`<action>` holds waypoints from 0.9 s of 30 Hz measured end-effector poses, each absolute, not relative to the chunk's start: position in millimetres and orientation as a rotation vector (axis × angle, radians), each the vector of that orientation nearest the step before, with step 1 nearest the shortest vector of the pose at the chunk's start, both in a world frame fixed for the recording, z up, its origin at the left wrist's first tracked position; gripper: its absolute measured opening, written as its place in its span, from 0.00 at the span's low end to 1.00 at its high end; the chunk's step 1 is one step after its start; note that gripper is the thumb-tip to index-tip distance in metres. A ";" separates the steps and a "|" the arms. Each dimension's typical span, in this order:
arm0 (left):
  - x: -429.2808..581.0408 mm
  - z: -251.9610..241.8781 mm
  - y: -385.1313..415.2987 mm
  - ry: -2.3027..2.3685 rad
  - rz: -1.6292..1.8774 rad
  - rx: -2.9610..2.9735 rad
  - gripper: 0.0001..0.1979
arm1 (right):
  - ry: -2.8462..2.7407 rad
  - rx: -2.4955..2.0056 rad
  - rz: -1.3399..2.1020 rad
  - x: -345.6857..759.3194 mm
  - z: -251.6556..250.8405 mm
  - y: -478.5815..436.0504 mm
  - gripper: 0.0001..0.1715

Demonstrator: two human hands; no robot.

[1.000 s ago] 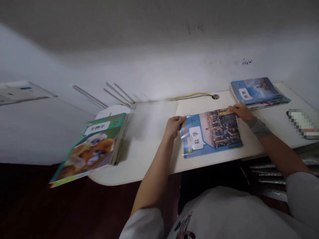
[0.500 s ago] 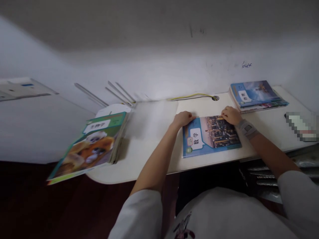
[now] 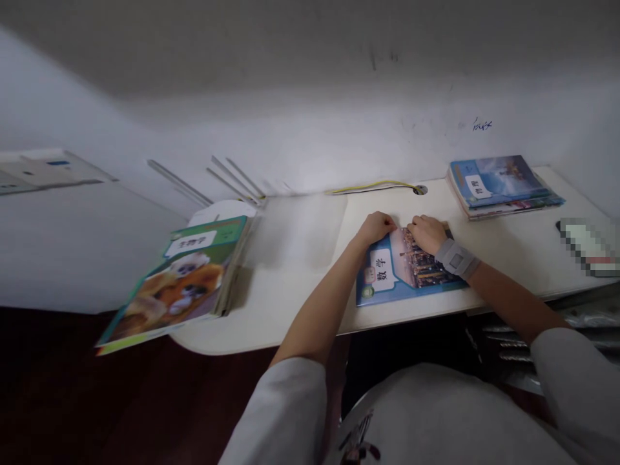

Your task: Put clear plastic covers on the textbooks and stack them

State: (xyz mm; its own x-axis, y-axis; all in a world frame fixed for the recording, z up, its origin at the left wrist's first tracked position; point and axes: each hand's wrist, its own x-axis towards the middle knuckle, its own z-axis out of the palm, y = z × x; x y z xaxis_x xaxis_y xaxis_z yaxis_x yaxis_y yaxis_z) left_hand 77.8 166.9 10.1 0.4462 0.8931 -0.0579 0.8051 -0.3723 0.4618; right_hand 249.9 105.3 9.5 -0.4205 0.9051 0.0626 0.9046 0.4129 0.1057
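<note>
A blue book with a city picture [image 3: 407, 284] lies flat on the white desk [image 3: 290, 290] in front of me. My left hand [image 3: 378, 227] is at its far edge, fingers closed in a pinch; what is between them is too small to make out. Close to its right, my right hand [image 3: 427, 234] rests over the book's far part with fingers curled down, the fingertips partly hidden. A grey band is on my right wrist.
A green book on a stack [image 3: 188, 278] overhangs the desk's left end, beside a white router [image 3: 223, 210] with antennas. More books [image 3: 501, 184] are stacked at the back right. A blurred phone-like object [image 3: 588, 248] lies far right. A yellow cable [image 3: 372, 186] runs along the wall.
Both hands have moved toward each other along the book's far edge, the left one rightward and the right one leftward. The book stays in nearly the same place.
</note>
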 end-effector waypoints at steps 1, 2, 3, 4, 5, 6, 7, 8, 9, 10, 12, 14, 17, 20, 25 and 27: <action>78.3 9.9 168.2 1.437 0.270 2.272 0.10 | 2.683 1.675 0.156 248.7 7.5 104.9 0.20; 79.2 9.9 169.2 1.443 0.260 2.270 0.10 | 2.735 1.652 0.112 247.5 5.0 104.6 0.21; 80.3 10.1 169.6 1.448 0.251 2.272 0.10 | 2.788 1.621 0.067 246.5 2.0 104.2 0.22; 81.7 10.3 169.0 1.455 0.246 2.278 0.10 | 2.830 1.591 0.028 245.8 -1.3 103.9 0.24; 83.4 10.5 167.0 1.466 0.245 2.287 0.10 | 2.860 1.567 -0.001 245.5 -4.7 103.5 0.27; 85.2 10.5 163.4 1.482 0.250 2.296 0.10 | 2.875 1.554 -0.019 245.5 -8.1 103.0 0.30; 87.2 10.1 158.0 1.504 0.260 2.301 0.11 | 2.878 1.552 -0.028 245.7 -11.2 102.5 0.33; 89.2 9.2 151.1 1.538 0.278 2.313 0.13 | 2.872 1.552 -0.035 246.2 -13.8 101.9 0.37; 91.1 7.7 142.9 1.579 0.295 2.341 0.14 | 2.863 1.550 -0.041 246.6 -15.8 101.4 0.39; 92.6 5.7 134.0 1.623 0.313 2.386 0.15 | 2.851 1.547 -0.045 247.0 -17.3 101.0 0.42; 93.8 -0.1 117.1 1.698 0.329 2.500 0.17 | 2.835 1.537 -0.049 247.5 -18.6 100.5 0.46; 92.0 -7.3 105.1 1.720 0.323 2.585 0.20 | 2.829 1.527 -0.047 247.9 -18.9 100.6 0.48; 85.7 -17.2 99.6 1.691 0.303 2.605 0.24 | 2.847 1.485 -0.026 250.2 -19.2 101.7 0.49; 80.7 -21.9 102.3 1.682 0.265 2.595 0.26 | 2.876 1.451 0.020 255.3 -20.6 103.0 0.46; 79.6 -21.0 104.1 1.719 0.222 2.536 0.29 | 2.862 1.552 0.131 271.1 -22.6 101.6 0.41; 79.5 -21.0 103.5 1.745 0.249 2.519 0.29 | 2.827 1.637 0.175 280.4 -23.1 100.0 0.39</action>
